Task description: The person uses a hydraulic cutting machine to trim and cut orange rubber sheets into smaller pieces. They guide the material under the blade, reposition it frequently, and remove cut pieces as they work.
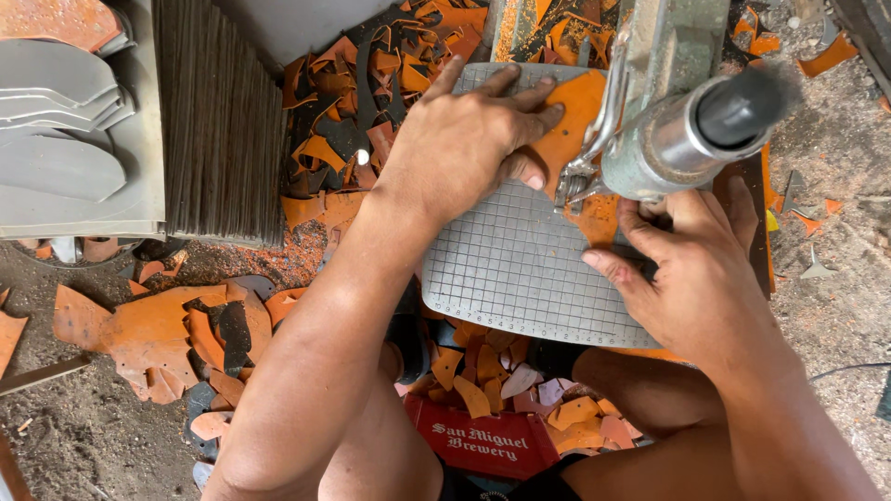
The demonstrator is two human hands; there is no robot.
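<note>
The left hand point(464, 139) lies flat with its fingers spread, pressing an orange sheet point(571, 121) down on a grey grid plate point(510, 269). The right hand point(696, 269) is half curled, its fingers touching the sheet's near edge under the metal machine point(668, 121). Orange scraps point(158, 334) lie on the floor and in a red crate point(483, 441).

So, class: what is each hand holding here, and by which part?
The left hand presses flat on the orange sheet piece, near its left edge, on the gridded mat. The right hand steadies the piece's lower end; its exact grip is hidden.
</note>
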